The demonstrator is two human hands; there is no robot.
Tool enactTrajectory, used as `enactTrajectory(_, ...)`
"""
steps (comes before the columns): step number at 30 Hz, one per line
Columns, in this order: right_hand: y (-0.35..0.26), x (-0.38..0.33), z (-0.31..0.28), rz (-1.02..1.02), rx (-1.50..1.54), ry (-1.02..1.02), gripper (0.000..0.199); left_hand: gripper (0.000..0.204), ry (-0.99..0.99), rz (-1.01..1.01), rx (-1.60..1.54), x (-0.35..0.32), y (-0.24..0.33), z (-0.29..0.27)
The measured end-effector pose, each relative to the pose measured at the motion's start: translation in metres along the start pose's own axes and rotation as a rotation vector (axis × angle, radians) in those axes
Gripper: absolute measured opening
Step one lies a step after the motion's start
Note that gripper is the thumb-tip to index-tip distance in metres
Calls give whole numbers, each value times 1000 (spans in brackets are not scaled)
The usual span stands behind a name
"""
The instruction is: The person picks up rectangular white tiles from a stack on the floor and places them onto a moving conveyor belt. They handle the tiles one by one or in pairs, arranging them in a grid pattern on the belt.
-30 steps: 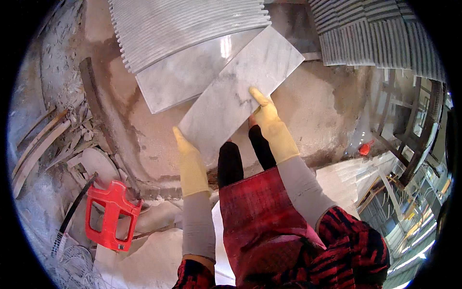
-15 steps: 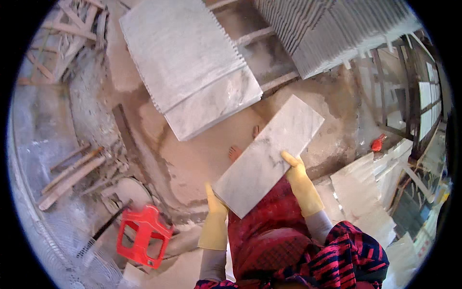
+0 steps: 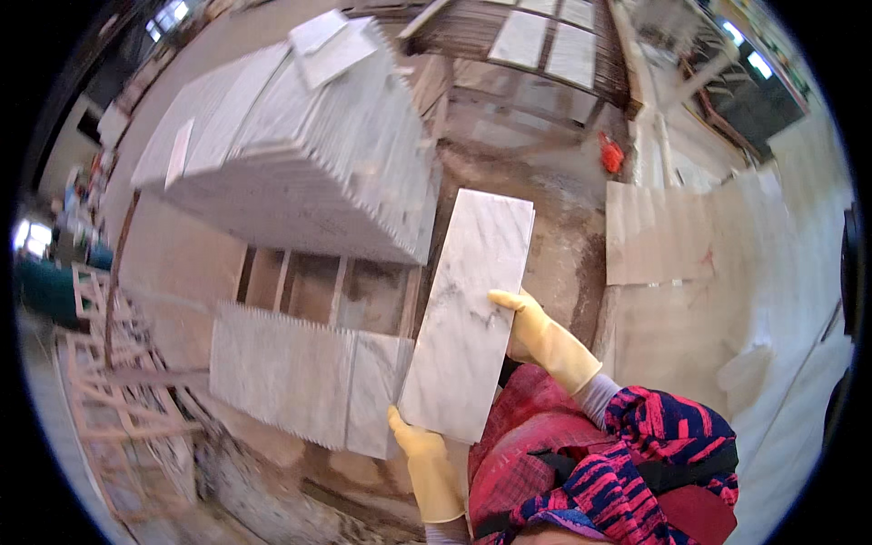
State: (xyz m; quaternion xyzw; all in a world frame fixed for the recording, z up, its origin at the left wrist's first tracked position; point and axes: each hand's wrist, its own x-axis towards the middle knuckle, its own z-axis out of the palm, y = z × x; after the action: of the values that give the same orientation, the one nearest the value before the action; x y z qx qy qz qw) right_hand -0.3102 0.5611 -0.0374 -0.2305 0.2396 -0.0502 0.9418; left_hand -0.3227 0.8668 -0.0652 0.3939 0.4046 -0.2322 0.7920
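A long white marble slab point(image 3: 470, 309) with grey veins is held up in front of me by both hands. My left hand point(image 3: 422, 450), in a yellow rubber glove, grips its near left corner. Gloved the same way, my right hand point(image 3: 536, 327) clasps the right long edge, thumb on top; the fingers underneath are hidden. The slab's edge looks doubled on the right, but I cannot tell whether it is more than one piece. Just left of the slab lies a row of similar marble slabs point(image 3: 282, 363), partly covered by the held one.
Beyond the row, a tall stack of marble slabs point(image 3: 300, 154) stands over wooden slats point(image 3: 338, 292). At the back is a slatted table point(image 3: 459, 41) carrying white tiles point(image 3: 570, 53). A red object point(image 3: 611, 153) lies before it. Pale sheets point(image 3: 658, 238) cover the right; wooden frames point(image 3: 136, 400) stand left.
My view has swung to the right, toward the tall stack and the slatted table. The held slab has turned with me and now points more nearly straight ahead; both hands still grip it.
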Motion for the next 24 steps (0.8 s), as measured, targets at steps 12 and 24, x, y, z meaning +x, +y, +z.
enactTrajectory(12,-207,20,-13,-346,26,21,54,32,-685,690,896,-23,-15,224)
enactTrajectory(24,-279,89,-48,-353,170,76,56,60,-710,491,1144,13,-22,359)
